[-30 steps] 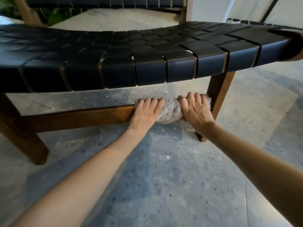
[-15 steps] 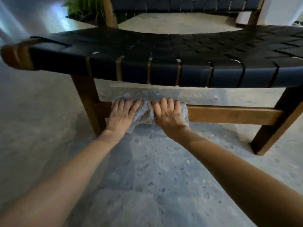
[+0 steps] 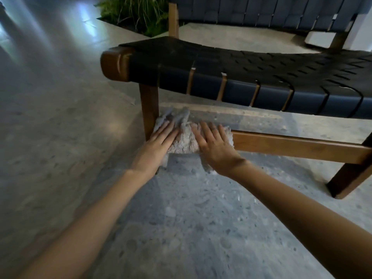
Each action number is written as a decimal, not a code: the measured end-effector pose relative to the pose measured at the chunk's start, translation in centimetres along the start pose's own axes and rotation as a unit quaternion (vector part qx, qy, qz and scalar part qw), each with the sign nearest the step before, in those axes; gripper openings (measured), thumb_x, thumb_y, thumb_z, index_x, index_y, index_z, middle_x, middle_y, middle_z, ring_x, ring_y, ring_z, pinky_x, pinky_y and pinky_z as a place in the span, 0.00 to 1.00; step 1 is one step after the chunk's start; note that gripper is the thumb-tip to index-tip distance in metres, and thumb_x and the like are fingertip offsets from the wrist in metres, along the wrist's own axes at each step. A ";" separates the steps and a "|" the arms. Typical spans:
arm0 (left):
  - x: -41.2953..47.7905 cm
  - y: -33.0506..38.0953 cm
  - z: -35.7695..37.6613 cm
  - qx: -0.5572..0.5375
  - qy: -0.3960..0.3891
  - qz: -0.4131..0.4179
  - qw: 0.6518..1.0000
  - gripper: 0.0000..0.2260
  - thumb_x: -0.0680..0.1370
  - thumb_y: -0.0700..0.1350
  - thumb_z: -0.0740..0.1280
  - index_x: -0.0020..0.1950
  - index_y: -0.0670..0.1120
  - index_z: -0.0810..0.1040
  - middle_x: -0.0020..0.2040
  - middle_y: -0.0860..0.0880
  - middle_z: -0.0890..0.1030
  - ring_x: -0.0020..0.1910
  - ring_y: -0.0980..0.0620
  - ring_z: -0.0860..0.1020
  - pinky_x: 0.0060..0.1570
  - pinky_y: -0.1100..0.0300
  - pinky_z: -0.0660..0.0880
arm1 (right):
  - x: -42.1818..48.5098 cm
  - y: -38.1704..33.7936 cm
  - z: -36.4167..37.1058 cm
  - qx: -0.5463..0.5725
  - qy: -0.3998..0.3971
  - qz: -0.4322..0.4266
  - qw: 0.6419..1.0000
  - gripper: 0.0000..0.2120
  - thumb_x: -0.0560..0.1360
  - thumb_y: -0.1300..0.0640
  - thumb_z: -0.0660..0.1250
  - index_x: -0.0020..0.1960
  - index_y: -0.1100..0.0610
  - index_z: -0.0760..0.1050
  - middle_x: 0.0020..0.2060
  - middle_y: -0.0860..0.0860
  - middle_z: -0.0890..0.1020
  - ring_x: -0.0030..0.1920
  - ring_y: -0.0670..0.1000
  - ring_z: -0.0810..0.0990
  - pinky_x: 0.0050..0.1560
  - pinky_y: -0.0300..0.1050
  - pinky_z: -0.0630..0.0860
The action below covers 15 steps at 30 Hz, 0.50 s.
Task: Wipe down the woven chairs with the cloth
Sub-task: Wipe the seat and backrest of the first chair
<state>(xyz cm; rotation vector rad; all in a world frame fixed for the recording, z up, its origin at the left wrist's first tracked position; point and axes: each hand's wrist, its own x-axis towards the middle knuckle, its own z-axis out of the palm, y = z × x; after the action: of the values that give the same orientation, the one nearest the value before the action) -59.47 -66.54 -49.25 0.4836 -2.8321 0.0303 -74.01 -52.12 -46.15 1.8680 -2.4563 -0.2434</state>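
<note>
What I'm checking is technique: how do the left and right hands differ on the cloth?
The left hand sits at the cloth's left end, beside the chair leg; the right hand covers its right end, where the bare rail begins. The left hand's fingers angle up and right; the right hand's angle up and left. Both lie flat, pressing the cloth on the rail.
</note>
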 end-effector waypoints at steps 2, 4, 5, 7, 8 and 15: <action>-1.8 -0.4 -0.5 -0.053 -0.032 -0.009 0.998 0.30 0.73 0.27 0.64 0.74 0.43 0.64 0.74 0.44 0.63 0.74 0.45 0.61 0.73 0.55 0.58 | -1.3 -0.4 -0.1 0.067 -0.010 -0.039 0.997 0.29 0.83 0.59 0.49 0.77 0.55 0.35 0.77 0.58 0.41 0.77 0.60 0.40 0.76 0.55 0.43; -3.8 -0.7 -1.1 -0.078 -0.046 -0.010 0.996 0.25 0.74 0.30 0.66 0.69 0.45 0.71 0.68 0.45 0.73 0.67 0.47 0.71 0.65 0.54 0.69 | -2.3 -0.8 -0.2 0.114 -0.026 -0.060 0.991 0.27 0.82 0.57 0.54 0.78 0.51 0.49 0.75 0.55 0.62 0.74 0.56 0.61 0.69 0.49 0.63; -4.7 -0.9 -1.4 -0.093 -0.046 -0.015 0.994 0.22 0.74 0.32 0.67 0.67 0.46 0.74 0.64 0.46 0.77 0.63 0.47 0.74 0.60 0.53 0.72 | -2.7 -1.2 -0.5 0.133 -0.029 -0.057 0.989 0.23 0.82 0.54 0.56 0.76 0.50 0.57 0.67 0.54 0.73 0.65 0.56 0.73 0.57 0.49 0.71; -6.0 -1.5 -2.3 -0.128 -0.043 -0.048 0.990 0.16 0.76 0.37 0.67 0.62 0.47 0.77 0.55 0.47 0.81 0.53 0.47 0.79 0.49 0.51 0.76 | -3.0 -1.8 -0.8 0.145 -0.002 -0.052 0.988 0.14 0.82 0.49 0.56 0.65 0.49 0.68 0.53 0.51 0.80 0.51 0.56 0.79 0.40 0.47 0.69; -6.4 -2.0 -2.8 -0.141 -0.032 -0.070 0.987 0.13 0.77 0.38 0.67 0.61 0.47 0.78 0.51 0.46 0.81 0.48 0.47 0.79 0.44 0.51 0.75 | -2.9 -2.1 -1.0 0.144 0.014 -0.049 0.988 0.13 0.82 0.47 0.54 0.63 0.50 0.69 0.51 0.52 0.80 0.49 0.56 0.80 0.38 0.47 0.68; -5.4 -6.4 -5.2 -0.152 0.105 -0.187 0.965 0.08 0.74 0.42 0.70 0.53 0.44 0.79 0.49 0.44 0.79 0.50 0.43 0.76 0.49 0.54 0.70 | -0.4 -2.9 -2.1 0.209 0.194 -0.001 0.958 0.09 0.78 0.52 0.65 0.54 0.53 0.79 0.47 0.53 0.79 0.49 0.56 0.73 0.45 0.48 0.68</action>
<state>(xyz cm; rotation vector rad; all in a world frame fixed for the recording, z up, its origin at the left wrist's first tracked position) -51.12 -70.49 -45.81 0.8731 -2.4365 -0.3950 -70.89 -52.73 -44.51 1.8249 -2.3517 0.6323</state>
